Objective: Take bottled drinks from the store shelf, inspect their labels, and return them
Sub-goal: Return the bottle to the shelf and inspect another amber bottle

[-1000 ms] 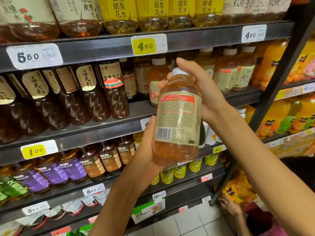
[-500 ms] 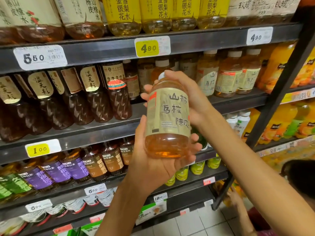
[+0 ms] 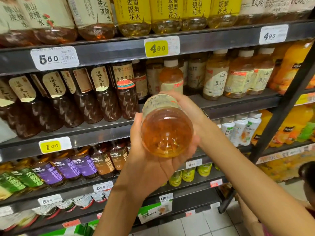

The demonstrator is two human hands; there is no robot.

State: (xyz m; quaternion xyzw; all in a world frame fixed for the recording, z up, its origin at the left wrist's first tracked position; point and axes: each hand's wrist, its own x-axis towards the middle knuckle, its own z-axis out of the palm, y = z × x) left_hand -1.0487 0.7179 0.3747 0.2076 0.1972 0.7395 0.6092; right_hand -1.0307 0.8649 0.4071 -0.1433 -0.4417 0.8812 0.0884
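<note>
Before the shelf point(image 3: 230, 103), a bottle point(image 3: 166, 132) is held tilted, base outward, fingers of left hand point(image 3: 150, 160) and right hand point(image 3: 189, 109) curled round it. Inspection seems underway; righting it is needed next.

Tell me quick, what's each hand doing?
Left hand: holding the amber drink bottle from below.
Right hand: holding the same bottle's upper part.

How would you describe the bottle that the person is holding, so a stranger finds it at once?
Start at the yellow 4.90 price tag on the shelf. Just below, two hands hold an amber bottle. Unlike the upright shelf bottles, it is tipped, base toward the camera.
</note>
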